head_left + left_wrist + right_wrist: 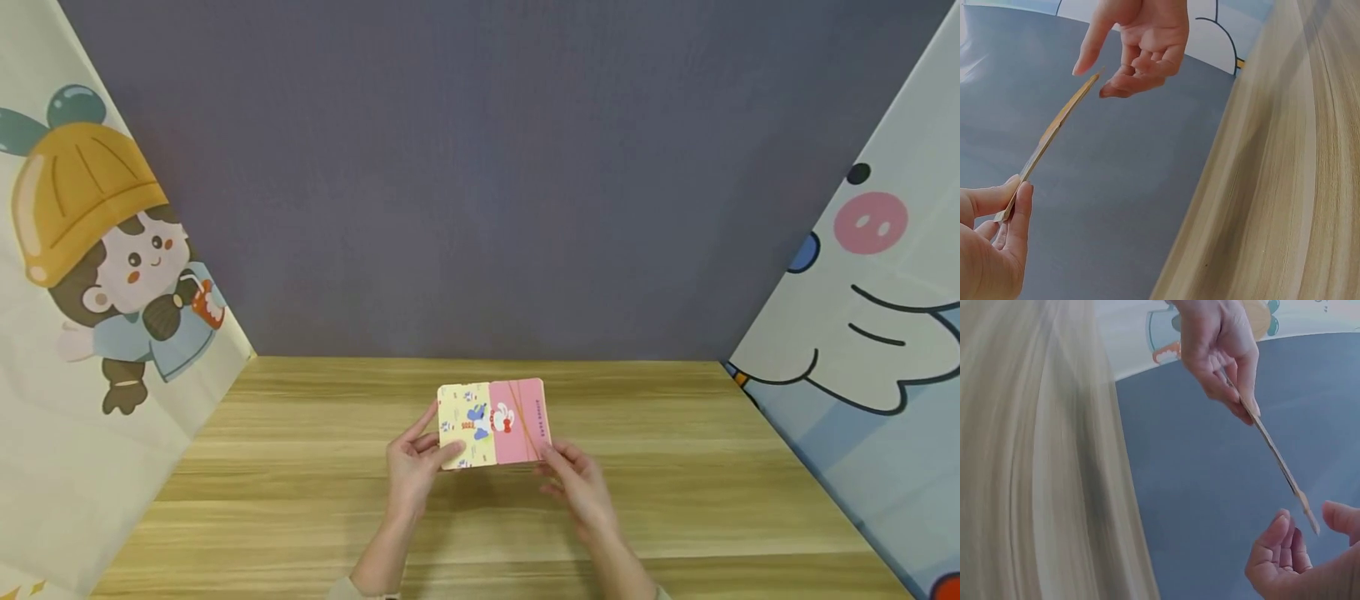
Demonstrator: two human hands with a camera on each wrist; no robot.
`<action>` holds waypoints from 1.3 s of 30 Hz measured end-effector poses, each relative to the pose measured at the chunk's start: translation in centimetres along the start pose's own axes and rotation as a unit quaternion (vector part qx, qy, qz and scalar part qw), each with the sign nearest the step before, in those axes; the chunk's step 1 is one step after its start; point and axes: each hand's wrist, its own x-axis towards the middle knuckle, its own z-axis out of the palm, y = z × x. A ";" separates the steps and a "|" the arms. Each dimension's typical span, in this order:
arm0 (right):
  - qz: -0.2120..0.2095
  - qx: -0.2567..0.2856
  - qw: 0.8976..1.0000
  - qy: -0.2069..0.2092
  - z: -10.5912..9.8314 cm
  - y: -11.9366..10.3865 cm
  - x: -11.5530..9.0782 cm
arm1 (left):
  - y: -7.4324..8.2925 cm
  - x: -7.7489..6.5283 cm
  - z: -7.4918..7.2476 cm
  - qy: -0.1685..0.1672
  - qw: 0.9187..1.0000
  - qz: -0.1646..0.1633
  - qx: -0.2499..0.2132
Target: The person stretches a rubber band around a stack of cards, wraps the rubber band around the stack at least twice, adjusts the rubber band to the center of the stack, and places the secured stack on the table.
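Note:
A small thin notebook [517, 437] is held up over the table, its yellow half on the left and its pink half on the right, with cartoon figures in the middle. Across the pink half runs a thin orange band [527, 425]. My left hand [412, 471] pinches the yellow end, thumb on the front and fingers behind. At the pink end is my right hand [588, 496]; in the left wrist view its thumb and fingers stand apart around the notebook's edge [1054, 128]. The right wrist view shows the same gap around the tip.
Below the hands lies a wood-grain table [300, 500]. A dark grey panel [480, 183] rises behind it. Cartoon-printed sheets stand at both sides, with a child in a yellow hat [90, 192] on the left and a pink-snouted figure [870, 223] on the right.

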 end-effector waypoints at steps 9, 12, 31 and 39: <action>0.015 0.066 0.998 0.001 0.9 0.8 -0.2 | -0.3 0.1 0.3 -0.014 1.000 0.011 -0.022; -0.018 0.088 0.996 -0.015 0.7 1.6 0.1 | -0.3 0.0 0.5 -0.015 0.999 0.006 -0.041; -0.002 0.091 0.996 -0.022 0.7 6.2 1.7 | -0.3 -0.4 0.8 -0.008 0.998 0.049 -0.042; 0.051 0.093 0.994 -0.019 2.8 1.2 -1.5 | 2.4 -1.6 1.7 -0.039 0.990 0.128 -0.041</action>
